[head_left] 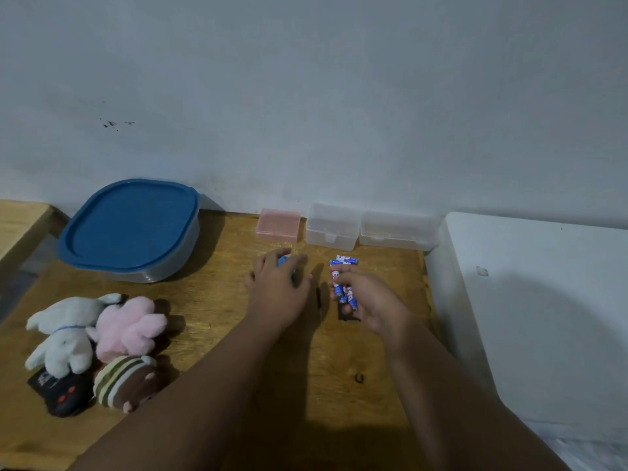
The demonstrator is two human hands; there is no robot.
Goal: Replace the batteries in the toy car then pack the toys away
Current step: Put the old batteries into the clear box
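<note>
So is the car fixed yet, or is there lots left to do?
Not yet. The left hand covers the blue toy car, and the right hand holds a few blue batteries; two more batteries lie on the table. A black piece, maybe the battery cover, lies under the right hand. Packing has not started: the plush toys are out and the blue-lidded tub is shut.

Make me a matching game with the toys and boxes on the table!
Things:
1. big tub lid
2. small box by the wall
3. plush in the middle of the pile
4. batteries in the right hand

Colours:
A. pink and fluffy
B. blue and white
C. dark blue
D. see-through pink

Pairs: 1-C, 2-D, 3-A, 4-B
</note>
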